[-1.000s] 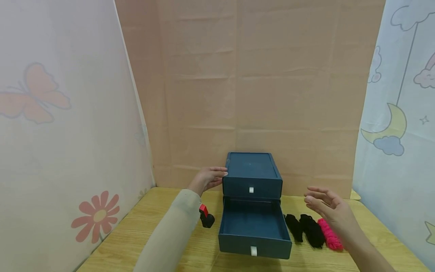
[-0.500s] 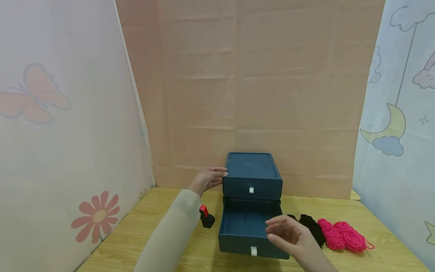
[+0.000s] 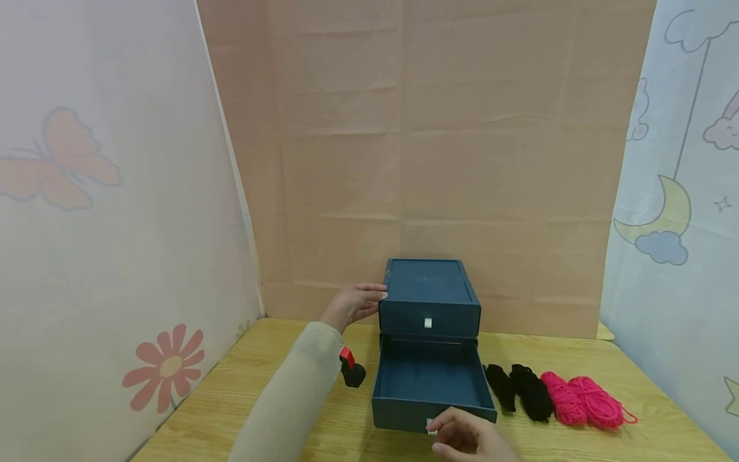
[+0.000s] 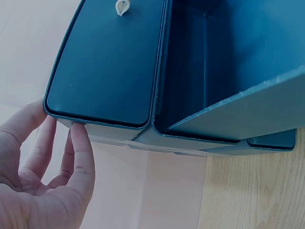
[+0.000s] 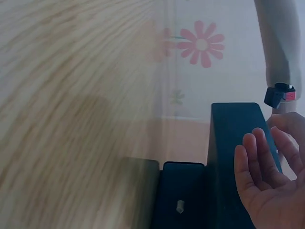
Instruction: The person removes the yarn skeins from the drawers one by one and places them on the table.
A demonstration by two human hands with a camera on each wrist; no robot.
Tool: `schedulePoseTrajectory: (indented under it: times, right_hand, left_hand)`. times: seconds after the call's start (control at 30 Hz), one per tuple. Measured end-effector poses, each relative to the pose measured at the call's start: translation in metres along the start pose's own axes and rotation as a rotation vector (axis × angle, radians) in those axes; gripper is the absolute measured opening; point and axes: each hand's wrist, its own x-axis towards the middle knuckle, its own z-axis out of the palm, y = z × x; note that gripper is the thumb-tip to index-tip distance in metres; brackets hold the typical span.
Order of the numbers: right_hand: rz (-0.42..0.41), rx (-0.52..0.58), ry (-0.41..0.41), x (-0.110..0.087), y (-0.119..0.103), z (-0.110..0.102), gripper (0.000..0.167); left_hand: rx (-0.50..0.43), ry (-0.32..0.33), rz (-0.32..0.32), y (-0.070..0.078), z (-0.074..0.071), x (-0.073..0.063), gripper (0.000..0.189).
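A dark blue drawer cabinet [image 3: 430,282] stands on the table, its top drawer [image 4: 105,62] closed. Below that, an open drawer [image 3: 433,372] juts out, with nothing seen inside. My left hand [image 3: 355,303] rests its fingertips against the cabinet's upper left side; in the left wrist view the fingers [image 4: 83,157] look nearly straight along the edge. In front of the open drawer is my right hand [image 3: 470,439], fingers loosely bent beside the white pull tab [image 3: 430,426]. Whether they touch the tab is unclear. The right wrist view shows loosely bent fingers [image 5: 242,167] holding nothing visible.
To the right of the drawer lie two black yarn skeins [image 3: 531,393] and two pink yarn skeins [image 3: 597,403]. A black and red device [image 3: 351,367] is at the left wrist. Brown paper [image 3: 433,160] covers the wall behind the wooden table [image 3: 231,385].
My right hand has come leftward and down from above the yarn to the open drawer's front, uncovering the pink skeins. My left hand has stayed at the cabinet's side.
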Motion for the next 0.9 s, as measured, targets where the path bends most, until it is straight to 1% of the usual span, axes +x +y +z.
schedulePoseTrajectory:
  times: [0.2, 0.43, 0.63, 0.9]
  right_hand:
    - [-0.002, 0.000, -0.017, 0.000, 0.008, -0.001, 0.027]
    - [-0.017, 0.005, -0.034, 0.002, 0.009, -0.002, 0.028]
    - [-0.028, -0.006, -0.019, 0.004, 0.012, -0.001, 0.026]
    - [-0.012, 0.006, 0.022, 0.006, 0.014, 0.000, 0.024]
  left_hand:
    - [-0.006, -0.001, -0.006, 0.001, 0.000, 0.000, 0.027]
    - [0.000, 0.001, -0.006, 0.001, 0.000, 0.000, 0.027]
    - [-0.001, 0.000, -0.005, 0.001, 0.000, 0.000, 0.027]
    - [-0.008, -0.001, -0.011, 0.002, 0.000, 0.000, 0.026]
